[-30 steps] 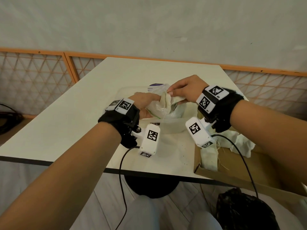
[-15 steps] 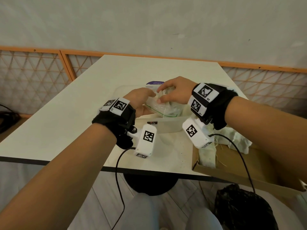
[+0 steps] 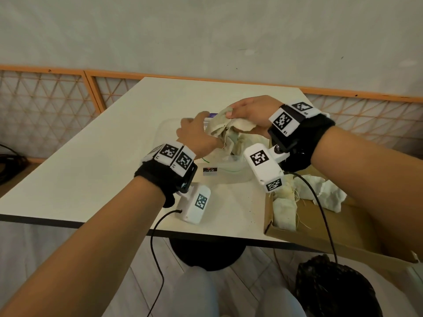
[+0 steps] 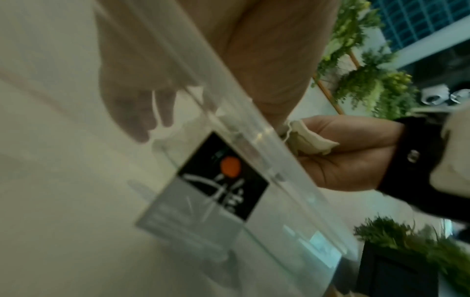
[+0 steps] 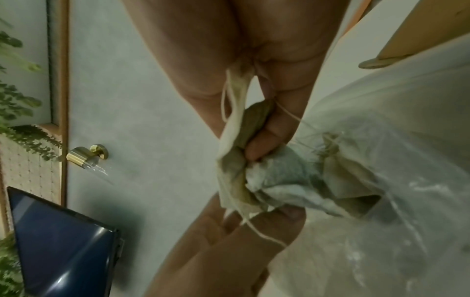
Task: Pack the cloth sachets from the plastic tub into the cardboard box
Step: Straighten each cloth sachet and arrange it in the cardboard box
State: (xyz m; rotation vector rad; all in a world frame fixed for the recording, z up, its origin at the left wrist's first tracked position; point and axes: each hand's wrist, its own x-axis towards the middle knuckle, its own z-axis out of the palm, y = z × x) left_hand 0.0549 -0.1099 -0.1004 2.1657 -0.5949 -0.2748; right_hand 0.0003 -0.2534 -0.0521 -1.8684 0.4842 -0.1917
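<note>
**Sachets lifted from the tub, not yet boxed**

The step in hand looks like extraction: a clump of sachets (image 3: pixel 231 124) is being drawn up out of a clear bag (image 3: pixel 229 160) that sits in the tub (image 3: pixel 164 131). The right hand (image 3: pixel 250 112) hovers above the tub with its fingers curled round the top of the clump, holding it. The left hand (image 3: pixel 196 136) is beside it, lower down, and its fingers pinch the hanging cloth and its strings; the right wrist view shows both hands on the same bundle, the bag trailing off it.

The sachets are off-white, limp and creased, with loose drawstrings that dangle and cross each other. They seem tangled together and part caught in the bag's film.

The next move, as I judge it, calls for freeing the cloth from the bag, with the left hand holding the bag or tub down, then carrying the clump to the right and setting it in the box (image 3: pixel 304 239). The box stands at the table's (image 3: pixel 91 170) right near corner, overhanging the edge, and already holds several sachets along its left and far sides. Trailing strings could snag on the tub rim or drag the bag along.
</note>
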